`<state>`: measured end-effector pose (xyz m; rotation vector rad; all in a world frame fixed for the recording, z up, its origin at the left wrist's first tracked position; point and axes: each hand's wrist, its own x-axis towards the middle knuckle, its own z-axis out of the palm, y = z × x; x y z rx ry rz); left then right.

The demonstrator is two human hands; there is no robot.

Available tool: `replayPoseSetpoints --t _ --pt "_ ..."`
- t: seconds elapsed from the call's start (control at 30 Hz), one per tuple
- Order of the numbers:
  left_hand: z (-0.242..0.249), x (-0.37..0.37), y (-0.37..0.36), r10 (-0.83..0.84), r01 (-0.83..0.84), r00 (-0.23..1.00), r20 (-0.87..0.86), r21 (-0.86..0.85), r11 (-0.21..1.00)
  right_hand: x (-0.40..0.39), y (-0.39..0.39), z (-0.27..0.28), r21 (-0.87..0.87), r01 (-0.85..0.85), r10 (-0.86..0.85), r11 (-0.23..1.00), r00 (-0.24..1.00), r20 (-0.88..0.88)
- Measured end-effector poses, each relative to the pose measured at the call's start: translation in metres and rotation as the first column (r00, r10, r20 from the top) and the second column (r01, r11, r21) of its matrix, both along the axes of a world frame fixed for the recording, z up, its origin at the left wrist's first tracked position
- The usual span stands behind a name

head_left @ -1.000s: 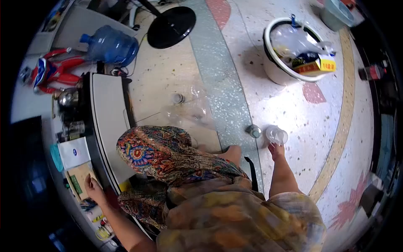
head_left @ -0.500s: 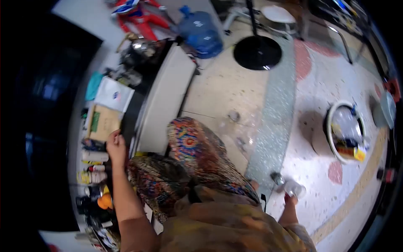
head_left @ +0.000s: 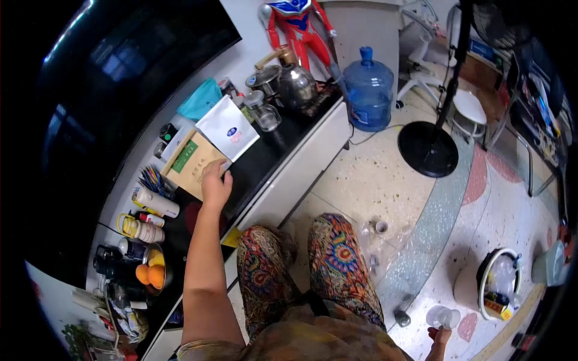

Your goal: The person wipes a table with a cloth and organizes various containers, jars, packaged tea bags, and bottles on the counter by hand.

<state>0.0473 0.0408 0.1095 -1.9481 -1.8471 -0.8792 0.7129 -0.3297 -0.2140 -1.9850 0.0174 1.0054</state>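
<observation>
My left hand (head_left: 217, 183) is on the lower right part of a brown paper package (head_left: 195, 165) with a green label, on the black cabinet top. Its fingers are bent, with thumb and forefinger a little apart. A white pouch (head_left: 229, 129) with a blue logo stands just beyond the package. Low on the right, my right hand (head_left: 439, 337) has its fingers around a clear plastic cup (head_left: 442, 316), held above the floor.
Beyond the pouch are a glass jar (head_left: 264, 113) and a metal kettle (head_left: 296, 85). Oranges (head_left: 150, 275) fill a bowl nearer me. A blue water bottle (head_left: 368, 90), a black stand base (head_left: 428, 149) and a waste bin (head_left: 475, 289) are on the floor.
The view has swung left and tilted up, showing more of the cabinet top. My left hand has moved from the package's near corner further onto its front. The cup stays in my right hand.
</observation>
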Motion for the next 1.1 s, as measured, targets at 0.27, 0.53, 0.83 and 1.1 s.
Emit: replayPoseSetpoints --t 0.27,0.53,0.83,1.1 --pt "0.011 -0.032 0.090 0.028 -0.028 0.999 -0.022 -0.011 1.000 -0.074 0.189 0.116 0.222 -0.513 0.501 0.829 0.858 0.113" --pt "0.028 -0.105 0.151 0.287 -0.274 0.942 -0.176 0.097 0.957 -0.179 0.345 0.200 0.381 -0.727 0.751 0.571 0.650 0.115" --pt "0.027 -0.126 0.189 0.352 -0.351 0.932 -0.085 0.027 0.936 -0.236 0.365 0.221 0.354 -0.767 0.805 0.535 0.590 0.061" --pt "0.029 -0.116 0.199 0.264 -0.263 0.965 0.014 0.149 0.953 -0.218 0.344 0.205 0.217 -0.798 0.800 0.562 0.591 0.100"
